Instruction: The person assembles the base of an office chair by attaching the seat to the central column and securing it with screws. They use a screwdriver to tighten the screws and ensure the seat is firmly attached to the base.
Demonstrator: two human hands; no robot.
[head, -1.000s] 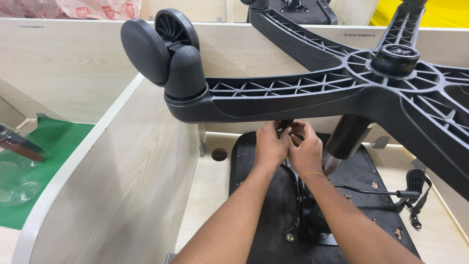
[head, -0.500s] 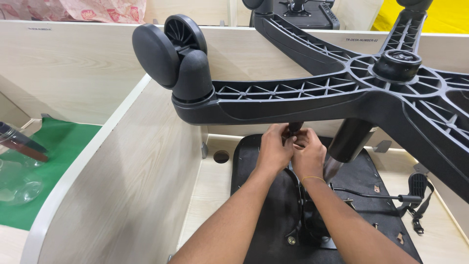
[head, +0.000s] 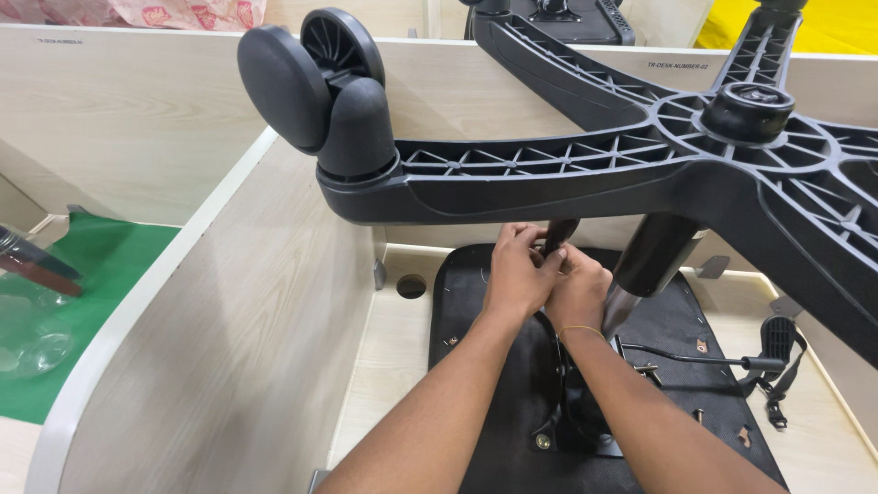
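An upturned office chair lies on a desk, its black star base point(head: 585, 169) high in front of me with a caster wheel point(head: 311, 82) at the end of one arm. Its black seat underside point(head: 512, 384) faces up, and the gas cylinder point(head: 649, 261) rises from it. My left hand point(head: 517, 274) and my right hand point(head: 576, 293) are pressed together just under the base arm. Both close around a small dark knob or lever point(head: 558, 235) beside the cylinder. The part's lower end is hidden by my fingers.
A thin black lever point(head: 704, 357) with a strap sticks out to the right of the seat. Pale wooden partitions point(head: 229, 320) wall the desk on the left and back. A green mat point(head: 82, 293) with a clear bottle point(head: 27, 320) lies beyond the left partition.
My view has shifted, so the chair base sits further right and lower in frame. My hands stay clasped on the dark part, lifted slightly toward the base arm.
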